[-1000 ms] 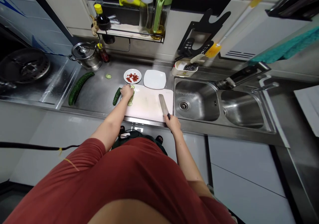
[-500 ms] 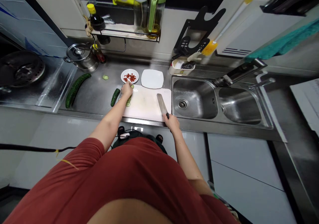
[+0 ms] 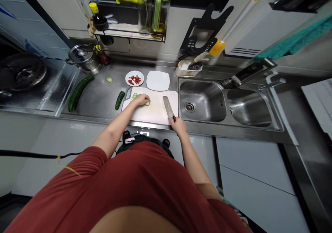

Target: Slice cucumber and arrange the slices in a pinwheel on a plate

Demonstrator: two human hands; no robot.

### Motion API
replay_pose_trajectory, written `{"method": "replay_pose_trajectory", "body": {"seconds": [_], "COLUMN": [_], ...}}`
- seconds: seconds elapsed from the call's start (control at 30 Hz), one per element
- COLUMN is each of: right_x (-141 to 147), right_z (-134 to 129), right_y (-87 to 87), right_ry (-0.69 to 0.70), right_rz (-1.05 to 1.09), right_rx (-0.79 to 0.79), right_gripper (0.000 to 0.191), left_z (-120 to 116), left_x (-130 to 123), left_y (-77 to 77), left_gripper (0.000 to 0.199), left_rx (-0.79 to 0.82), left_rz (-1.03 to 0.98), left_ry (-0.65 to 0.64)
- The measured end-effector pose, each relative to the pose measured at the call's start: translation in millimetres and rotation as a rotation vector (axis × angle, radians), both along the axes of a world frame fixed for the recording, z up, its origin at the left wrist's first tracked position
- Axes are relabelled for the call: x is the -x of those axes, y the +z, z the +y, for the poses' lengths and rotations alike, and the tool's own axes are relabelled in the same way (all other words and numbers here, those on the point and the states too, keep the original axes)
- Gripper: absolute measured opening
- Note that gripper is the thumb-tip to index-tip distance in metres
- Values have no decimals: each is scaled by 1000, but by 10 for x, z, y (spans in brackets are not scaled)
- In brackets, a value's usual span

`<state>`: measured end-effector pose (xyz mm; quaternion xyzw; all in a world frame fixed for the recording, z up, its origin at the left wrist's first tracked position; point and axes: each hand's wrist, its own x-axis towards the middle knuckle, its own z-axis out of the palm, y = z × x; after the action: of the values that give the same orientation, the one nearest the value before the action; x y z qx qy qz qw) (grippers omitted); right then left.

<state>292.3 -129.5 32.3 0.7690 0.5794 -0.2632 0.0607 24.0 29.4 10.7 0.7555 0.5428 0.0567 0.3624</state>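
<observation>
Over the white cutting board [image 3: 158,112], my left hand [image 3: 142,99] is closed with its fingertips on a pale green cucumber slice [image 3: 147,103]. More cucumber slices [image 3: 134,96] lie on the board just left of that hand. My right hand [image 3: 178,125] grips the black handle of a knife [image 3: 168,106], whose wide blade rests flat over the board's right part. A short piece of cucumber [image 3: 119,100] lies on the steel counter at the board's left. Behind the board are a round plate [image 3: 128,74] with chopped red pieces and a white squarish plate [image 3: 158,81].
A whole cucumber [image 3: 79,92], one slice [image 3: 109,80] and a lidded pot [image 3: 84,59] stand or lie on the left counter. The double sink [image 3: 203,101] is at the right. A rack [image 3: 129,34] with bottles hangs behind, beside utensils on the wall.
My left hand has moved right from the board's upper left corner towards its middle, with a slice at its fingertips. My right hand and the knife have hardly moved.
</observation>
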Motion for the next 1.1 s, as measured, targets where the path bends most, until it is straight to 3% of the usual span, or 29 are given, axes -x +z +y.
{"method": "replay_pose_trajectory", "body": {"seconds": [0.1,0.3,0.47,0.73,1.1], "right_x": [7,17,34,243,346], "right_z": [-3,-5,-20,-122,-124], "right_y": [5,38,81,252,295], "right_ry": [3,13,67,259,345], "right_rz": [0,-12,-32,-24,-59], "right_rx": [3,8,-4,-2,6], "right_gripper": [57,56,57,52,50], "left_z": [-23,-130,-186,-218,-170], "left_x": [-66,-127,-65,-92,-94], "left_y": [49,122,33,-112,-153], "left_gripper": [22,24,23,18,15], "left_rx": [-32,-117,-114,-89,-42], "left_rz": [59,98,137,110,106], "left_ry": [-34,127,299,388,453]}}
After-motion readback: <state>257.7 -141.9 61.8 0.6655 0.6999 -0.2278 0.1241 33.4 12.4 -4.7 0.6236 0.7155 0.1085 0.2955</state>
